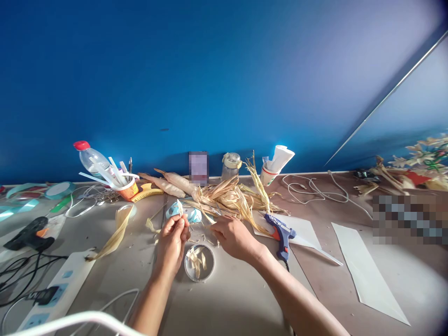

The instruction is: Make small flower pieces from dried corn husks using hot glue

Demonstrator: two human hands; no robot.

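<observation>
Beige worktable (238, 298) below a blue wall (210, 70); left fingers (180, 225) pinch a husk strip (179, 206)

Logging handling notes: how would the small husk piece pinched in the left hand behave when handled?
The husk piece in the left hand looks thin and dry, so it is probably very light and bendy. Small bits in the round dish suggest it may tear or crumble easily.
</observation>
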